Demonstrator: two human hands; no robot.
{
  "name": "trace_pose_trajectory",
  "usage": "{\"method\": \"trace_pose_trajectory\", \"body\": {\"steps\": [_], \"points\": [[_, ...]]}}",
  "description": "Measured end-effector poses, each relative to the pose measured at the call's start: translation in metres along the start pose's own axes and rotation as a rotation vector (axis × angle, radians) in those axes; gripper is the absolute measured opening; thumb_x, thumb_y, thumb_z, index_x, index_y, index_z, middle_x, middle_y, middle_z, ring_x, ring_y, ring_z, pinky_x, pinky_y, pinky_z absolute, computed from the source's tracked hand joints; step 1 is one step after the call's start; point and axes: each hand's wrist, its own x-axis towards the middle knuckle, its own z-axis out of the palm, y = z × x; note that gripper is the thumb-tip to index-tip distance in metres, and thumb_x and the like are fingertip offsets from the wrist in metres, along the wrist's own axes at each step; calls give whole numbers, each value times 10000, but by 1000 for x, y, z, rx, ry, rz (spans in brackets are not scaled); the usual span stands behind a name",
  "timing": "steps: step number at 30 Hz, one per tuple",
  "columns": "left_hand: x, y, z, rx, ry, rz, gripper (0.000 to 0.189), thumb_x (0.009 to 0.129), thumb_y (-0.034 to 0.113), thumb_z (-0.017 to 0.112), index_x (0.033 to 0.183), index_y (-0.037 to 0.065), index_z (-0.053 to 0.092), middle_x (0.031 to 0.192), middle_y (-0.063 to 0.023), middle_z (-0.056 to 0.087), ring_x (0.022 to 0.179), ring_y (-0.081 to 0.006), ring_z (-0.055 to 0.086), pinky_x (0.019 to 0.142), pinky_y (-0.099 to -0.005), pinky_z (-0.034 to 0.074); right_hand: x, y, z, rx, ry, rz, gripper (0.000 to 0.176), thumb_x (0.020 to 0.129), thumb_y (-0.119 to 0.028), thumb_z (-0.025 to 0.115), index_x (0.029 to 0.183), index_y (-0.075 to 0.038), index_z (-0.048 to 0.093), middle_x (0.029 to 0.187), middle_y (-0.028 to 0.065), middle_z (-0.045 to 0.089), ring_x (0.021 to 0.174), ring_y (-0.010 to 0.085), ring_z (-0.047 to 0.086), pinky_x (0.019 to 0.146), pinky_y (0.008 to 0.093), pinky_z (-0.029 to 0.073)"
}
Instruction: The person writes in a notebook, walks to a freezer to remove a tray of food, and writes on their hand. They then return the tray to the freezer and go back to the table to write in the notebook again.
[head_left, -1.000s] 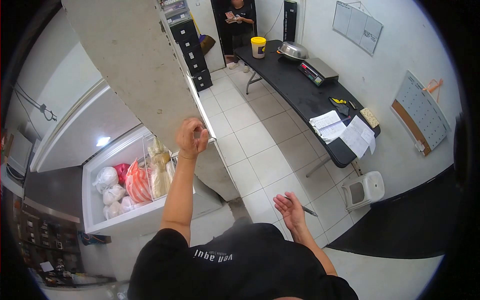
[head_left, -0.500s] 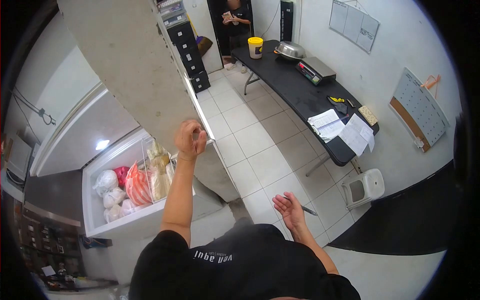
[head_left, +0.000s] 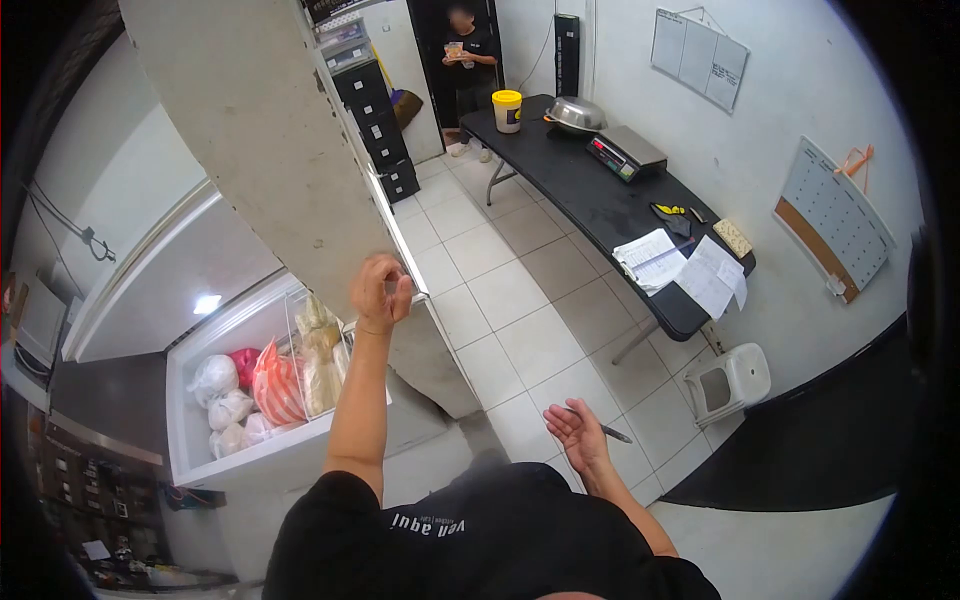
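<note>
My left hand [head_left: 379,294] is raised in front of the pale wall end [head_left: 322,215], right at its metal-trimmed edge. Its fingers curl loosely with a gap to the thumb, and nothing shows in them. Lower on the right, my right hand [head_left: 578,438] is turned palm up, a dark pen [head_left: 616,434] held between its fingers and pointing outward. Left of my left forearm stands an open chest freezer [head_left: 190,462] with its lid raised. Inside are white bags [head_left: 213,380], a red-and-white striped bag [head_left: 277,385] and a wire basket of wrapped pale food [head_left: 320,372].
A long black table [head_left: 560,170] runs along the right wall, bearing a yellow-lidded tub [head_left: 507,112], a metal pan [head_left: 576,115], a scale [head_left: 627,152] and papers [head_left: 652,260]. A white stool [head_left: 735,382] stands below. A person [head_left: 470,60] is in the far doorway, near stacked black drawers [head_left: 375,130].
The view has shifted slightly, the table and far doorway sitting a little lower. Both hands keep nearly the same pose, and the pen in my right hand has tilted slightly.
</note>
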Motion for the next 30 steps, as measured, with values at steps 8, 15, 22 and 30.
{"method": "trace_pose_trajectory", "body": {"steps": [8, 15, 22, 30], "points": [[2, 3, -1, -45, -10, -46, 139, 803, 82, 607, 915, 32, 541, 741, -89, 566, 557, -164, 507, 489, -241, 424, -6, 1, -7, -38, 19, 8, 327, 928, -335, 537, 1083, -47, 521, 1012, 192, 650, 994, 306, 630, 854, 382, 507], [-9, 52, -20, -184, -127, -257, 41, 782, 45, 594, 772, 15, 568, 711, -101, 578, 574, -188, 534, 512, -267, 435, -7, 0, -12, 37, 22, 3, 293, 945, -304, 518, 1061, -35, 529, 991, 222, 658, 971, 332, 646, 828, 393, 534], [-117, 150, -31, -388, -599, -411, 108, 759, 104, 646, 696, 50, 577, 609, -72, 537, 520, -218, 538, 472, -302, 419, -1, 14, -22, 31, 19, 81, 294, 945, -301, 519, 1067, -33, 524, 1004, 224, 653, 983, 331, 641, 837, 395, 529], [-115, 143, -64, -425, -567, -525, 115, 782, 107, 633, 701, 46, 580, 624, -74, 548, 530, -218, 536, 483, -309, 422, 11, 40, 25, -32, -68, 129, 308, 944, -305, 521, 1088, -34, 497, 1026, 221, 641, 996, 321, 633, 846, 391, 521]]}}
